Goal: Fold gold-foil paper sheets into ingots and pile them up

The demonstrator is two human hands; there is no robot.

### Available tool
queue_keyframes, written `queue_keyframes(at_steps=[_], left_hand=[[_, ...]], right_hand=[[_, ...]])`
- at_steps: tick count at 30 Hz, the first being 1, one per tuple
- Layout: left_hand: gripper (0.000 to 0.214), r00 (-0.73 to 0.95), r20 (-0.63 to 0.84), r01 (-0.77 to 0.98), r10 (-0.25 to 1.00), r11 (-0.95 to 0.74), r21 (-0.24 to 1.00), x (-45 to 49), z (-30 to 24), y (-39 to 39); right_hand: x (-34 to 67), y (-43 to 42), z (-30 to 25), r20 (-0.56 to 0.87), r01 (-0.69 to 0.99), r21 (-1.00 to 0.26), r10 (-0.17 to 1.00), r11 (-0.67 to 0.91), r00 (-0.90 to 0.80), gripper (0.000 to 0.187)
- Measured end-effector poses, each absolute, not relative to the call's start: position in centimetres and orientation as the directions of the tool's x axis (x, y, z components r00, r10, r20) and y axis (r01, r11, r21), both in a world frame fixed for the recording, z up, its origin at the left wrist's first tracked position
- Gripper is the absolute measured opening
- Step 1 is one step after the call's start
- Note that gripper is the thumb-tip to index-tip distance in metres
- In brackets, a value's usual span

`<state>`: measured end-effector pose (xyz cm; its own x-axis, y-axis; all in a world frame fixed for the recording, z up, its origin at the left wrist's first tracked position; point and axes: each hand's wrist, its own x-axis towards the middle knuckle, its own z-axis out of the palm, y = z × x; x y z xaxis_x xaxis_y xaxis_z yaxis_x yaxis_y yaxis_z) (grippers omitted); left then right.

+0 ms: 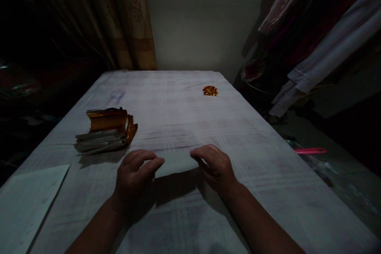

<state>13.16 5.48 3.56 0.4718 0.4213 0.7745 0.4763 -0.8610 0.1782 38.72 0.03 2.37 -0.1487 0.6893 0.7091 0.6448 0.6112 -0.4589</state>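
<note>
Paper (176,162) hung between the left hand (135,172) at nine o'clock and the right hand (216,166) at three, fingers pinched on its ends, likely to keep it flat; the foil stack (107,122) sat at ten, seemingly for reach, the gold piece (210,91) at one, clear of both.

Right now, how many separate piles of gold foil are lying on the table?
2. The larger pile lies beyond and left of the left hand; the smaller pile lies near the far right corner of the table. Individual pieces inside each may be hidden.
</note>
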Motion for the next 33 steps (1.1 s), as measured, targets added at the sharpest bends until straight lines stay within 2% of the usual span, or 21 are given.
queue_keyframes(at_steps=[3,5,10,15,22,29,33], left_hand=[[0.016,0.526,0.754,0.508,0.394,-0.856,0.093,13.5,3.3,5.2],[0.013,0.613,0.682,0.493,0.398,-0.868,0.064,13.4,3.0,5.0],[0.019,0.746,0.552,0.435,0.374,-0.9,0.021,11.8,1.9,4.7],[0.025,0.756,0.488,0.475,0.436,-0.879,0.049,10.7,1.7,4.2],[0.016,0.736,0.44,0.534,0.515,-0.841,0.091,12.0,2.0,1.8],[0.026,0.692,0.457,0.577,0.558,-0.809,0.114,11.9,1.3,1.8],[0.028,0.663,0.448,0.576,0.6,-0.791,0.207,11.9,1.6,2.2]], right_hand=[[38.6,-0.3,2.0,0.614,0.73,-0.4,0.753,0.555,-0.236,0.04],[38.4,-0.7,1.6,0.542,0.763,-0.345,0.78,0.546,-0.312,0.04],[37.4,-1.2,0.7,0.458,0.755,-0.243,0.759,0.609,-0.464,0.021],[36.7,-1.1,0.8,0.382,0.757,-0.261,0.784,0.599,-0.488,0.02],[36.4,-1.1,1.5,0.291,0.768,-0.323,0.831,0.553,-0.475,0.027],[36.3,-1.1,1.2,0.314,0.758,-0.346,0.83,0.553,-0.461,0.039],[36.1,-1.1,1.2,0.316,0.766,-0.351,0.838,0.539,-0.445,0.032]])
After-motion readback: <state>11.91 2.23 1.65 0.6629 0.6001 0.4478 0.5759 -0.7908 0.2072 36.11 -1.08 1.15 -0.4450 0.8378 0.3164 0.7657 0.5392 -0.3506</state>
